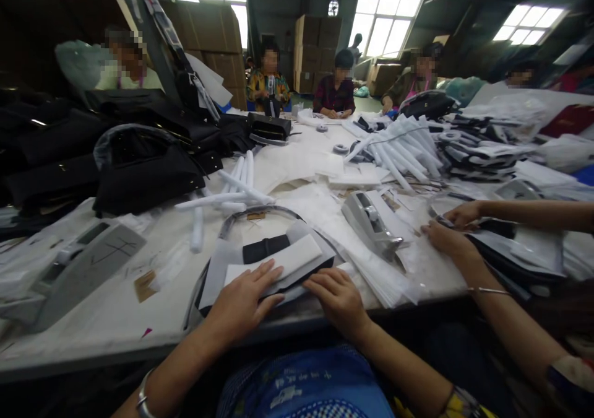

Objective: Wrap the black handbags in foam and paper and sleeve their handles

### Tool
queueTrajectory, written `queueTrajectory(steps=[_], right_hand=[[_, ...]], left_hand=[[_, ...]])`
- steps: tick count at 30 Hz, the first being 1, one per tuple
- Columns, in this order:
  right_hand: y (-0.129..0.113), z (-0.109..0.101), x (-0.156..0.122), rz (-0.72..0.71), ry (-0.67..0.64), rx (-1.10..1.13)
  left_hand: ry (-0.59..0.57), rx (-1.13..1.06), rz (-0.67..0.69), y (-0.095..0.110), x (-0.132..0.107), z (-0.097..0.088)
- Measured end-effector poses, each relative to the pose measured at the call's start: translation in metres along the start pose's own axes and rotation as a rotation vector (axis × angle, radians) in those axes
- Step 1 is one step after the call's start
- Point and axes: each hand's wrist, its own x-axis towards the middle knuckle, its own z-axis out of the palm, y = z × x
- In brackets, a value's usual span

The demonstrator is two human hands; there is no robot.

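A black handbag lies on the table in front of me, its handle wrapped in clear plastic and pointing away. White tissue paper and a folded white foam sheet are on top of it. My left hand rests flat on the near left part of the sheet, fingers apart. At the bag's near right corner, my right hand has its fingers bunched on the edge, with the thumb hidden.
Tape dispensers stand right and left. White paper rolls, stacked sheets and piled black bags surround the spot. At right, a co-worker's hands handle another bag. Other people sit across the table.
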Motion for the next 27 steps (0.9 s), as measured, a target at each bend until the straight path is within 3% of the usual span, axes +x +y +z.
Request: queueTrajectory(steps=[3,6,10,14,17,22,27], right_hand=[[-0.007,0.025,0.001,-0.035,0.168,-0.018],[-0.006,0.033,-0.001,-0.065,0.233,-0.015],[0.003,0.016,0.002,-0.19,0.195,0.021],[0.019,-0.003,0.014,-0.155,0.039,-0.098],[0.034,0.001,0.016,-0.215,-0.048,-0.096],[0.046,0.02,0.007,-0.207,0.032,-0.036],[0.039,0.017,0.005,-0.2,0.027,-0.032]], left_hand=[[0.039,0.025,-0.027,0.005,-0.001,0.005],[0.12,0.098,-0.012,0.006,-0.006,0.02],[0.242,0.195,0.021,0.005,-0.013,0.043],[0.296,0.282,0.033,0.006,-0.016,0.055],[0.287,0.319,-0.001,0.015,-0.013,0.054],[0.212,0.342,-0.131,0.041,0.007,0.054],[0.336,0.401,-0.151,0.041,0.014,0.072]])
